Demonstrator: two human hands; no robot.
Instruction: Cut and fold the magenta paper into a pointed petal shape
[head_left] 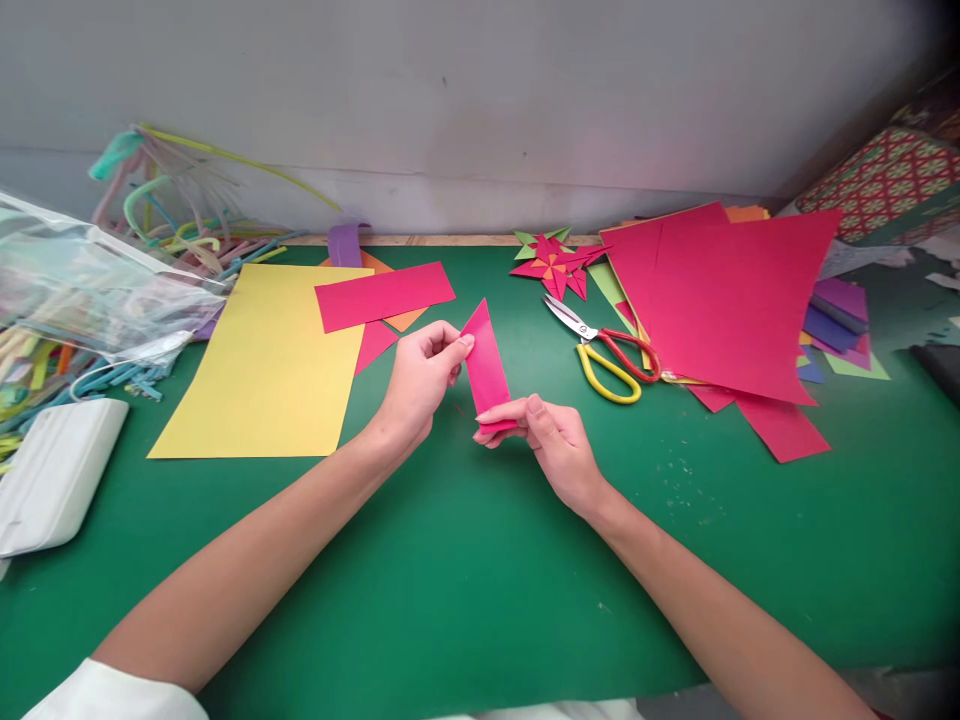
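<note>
Both my hands hold a narrow folded strip of pink paper (486, 364) just above the green table (465, 590). My left hand (417, 382) pinches the strip's upper left edge between thumb and fingers. My right hand (553, 442) grips its lower end, with the thumb on top. The strip stands nearly on end, and its pointed top leans away from me.
A yellow sheet (270, 362) and a pink rectangle (384, 296) lie to the left. Scissors (604, 350) with red and yellow handles, a folded paper star (553, 264) and a stack of pink sheets (726, 298) lie to the right. A plastic bag of pipe cleaners (90, 290) and a white case (54, 476) sit far left.
</note>
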